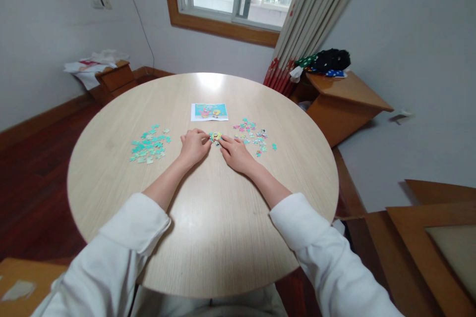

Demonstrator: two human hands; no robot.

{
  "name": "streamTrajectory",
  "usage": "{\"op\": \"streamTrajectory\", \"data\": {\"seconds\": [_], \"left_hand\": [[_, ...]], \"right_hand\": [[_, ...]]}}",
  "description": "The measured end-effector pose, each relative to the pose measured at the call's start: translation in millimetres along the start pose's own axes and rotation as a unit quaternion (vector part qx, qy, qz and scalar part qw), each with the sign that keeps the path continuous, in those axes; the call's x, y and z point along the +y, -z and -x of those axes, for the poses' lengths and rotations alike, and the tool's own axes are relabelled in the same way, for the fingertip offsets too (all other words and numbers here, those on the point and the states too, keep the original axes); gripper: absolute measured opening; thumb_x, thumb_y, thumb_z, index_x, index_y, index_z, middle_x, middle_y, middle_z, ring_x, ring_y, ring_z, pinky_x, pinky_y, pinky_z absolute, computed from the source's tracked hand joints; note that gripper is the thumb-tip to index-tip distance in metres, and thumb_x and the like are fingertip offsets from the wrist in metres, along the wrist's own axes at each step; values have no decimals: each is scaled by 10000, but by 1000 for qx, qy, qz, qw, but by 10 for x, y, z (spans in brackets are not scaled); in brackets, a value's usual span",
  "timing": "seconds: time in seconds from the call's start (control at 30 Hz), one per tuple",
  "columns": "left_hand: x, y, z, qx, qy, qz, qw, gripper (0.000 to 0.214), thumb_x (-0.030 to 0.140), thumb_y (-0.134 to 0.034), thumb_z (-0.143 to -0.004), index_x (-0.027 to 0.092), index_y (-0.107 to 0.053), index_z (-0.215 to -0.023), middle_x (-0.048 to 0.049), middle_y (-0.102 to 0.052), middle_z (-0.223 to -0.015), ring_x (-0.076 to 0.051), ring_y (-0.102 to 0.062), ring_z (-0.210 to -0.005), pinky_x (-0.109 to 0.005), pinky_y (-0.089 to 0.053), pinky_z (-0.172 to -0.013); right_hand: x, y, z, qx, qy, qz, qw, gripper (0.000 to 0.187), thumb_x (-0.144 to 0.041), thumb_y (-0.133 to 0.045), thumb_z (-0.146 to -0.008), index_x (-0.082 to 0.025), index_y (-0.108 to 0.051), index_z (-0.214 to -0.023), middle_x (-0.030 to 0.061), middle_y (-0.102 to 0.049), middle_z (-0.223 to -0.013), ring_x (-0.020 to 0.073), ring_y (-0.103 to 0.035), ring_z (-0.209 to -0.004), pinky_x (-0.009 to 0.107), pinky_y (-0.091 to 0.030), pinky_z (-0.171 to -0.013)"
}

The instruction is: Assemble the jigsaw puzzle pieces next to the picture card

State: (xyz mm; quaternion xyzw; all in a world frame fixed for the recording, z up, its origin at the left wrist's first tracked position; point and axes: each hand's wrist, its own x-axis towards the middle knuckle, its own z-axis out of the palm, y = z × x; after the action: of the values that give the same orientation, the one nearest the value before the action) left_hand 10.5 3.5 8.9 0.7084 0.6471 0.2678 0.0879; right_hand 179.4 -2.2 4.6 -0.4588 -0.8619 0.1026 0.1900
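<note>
A small joined cluster of jigsaw puzzle pieces (215,136), with a yellow cartoon figure on it, lies on the round table between my hands. My left hand (194,147) is at its left side, thumb and fingers pinched together on a puzzle piece at the edge. From the right, my right hand (237,153) rests low with its fingers stretched out, the fingertips touching the cluster. Just beyond them lies a printed reference picture (209,112) showing a pink and a yellow cartoon figure. My fingers cover parts of the cluster.
Loose teal puzzle pieces (148,147) are spread on the left of the round table (208,237). Mixed pink, white and teal pieces (250,131) lie to the right. A wooden stand (342,94) with cloth on top stands beyond the right edge, near the curtain.
</note>
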Motion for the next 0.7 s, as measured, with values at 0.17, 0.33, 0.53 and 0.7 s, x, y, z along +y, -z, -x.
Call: {"op": "streamTrajectory", "data": {"seconds": [0.17,0.33,0.53,0.7], "left_hand": [[-12,-9,-4,1,-5,4,1000,230,291,-551,-834,224,-731,-962,-93,-665,-1089,-271,-549,-1053,-433,-359,-876],[-24,-27,-7,9,-8,6,1000,229,293,-548,-834,219,-731,-950,-97,-664,-1083,-272,-546,-1048,-434,-359,-873],[-35,-45,-8,17,-9,5,1000,218,292,-554,-832,221,-730,-941,-94,-665,-1064,-272,-548,-1030,-429,-358,-857],[-32,-46,-12,11,-2,-1,1000,223,277,-555,-830,212,-728,-954,-102,-659,-1082,-276,-547,-1044,-431,-357,-862]], "right_hand": [[-5,-2,2,1,-3,2,1000,392,-164,-408,-920,-158,-549,-1285,146,-495,-1397,222,-466,-1280,460,-273,-1091],[8,-14,1,5,4,-5,1000,399,-165,-407,-914,-189,-553,-1285,137,-503,-1392,221,-463,-1283,473,-280,-1086],[3,-13,-1,-2,0,-1,1000,402,-167,-399,-918,-169,-548,-1292,148,-494,-1399,223,-464,-1285,477,-289,-1084],[14,-21,0,-1,1,0,1000,409,-167,-403,-918,-186,-539,-1303,138,-491,-1404,216,-446,-1302,475,-281,-1091]]}}
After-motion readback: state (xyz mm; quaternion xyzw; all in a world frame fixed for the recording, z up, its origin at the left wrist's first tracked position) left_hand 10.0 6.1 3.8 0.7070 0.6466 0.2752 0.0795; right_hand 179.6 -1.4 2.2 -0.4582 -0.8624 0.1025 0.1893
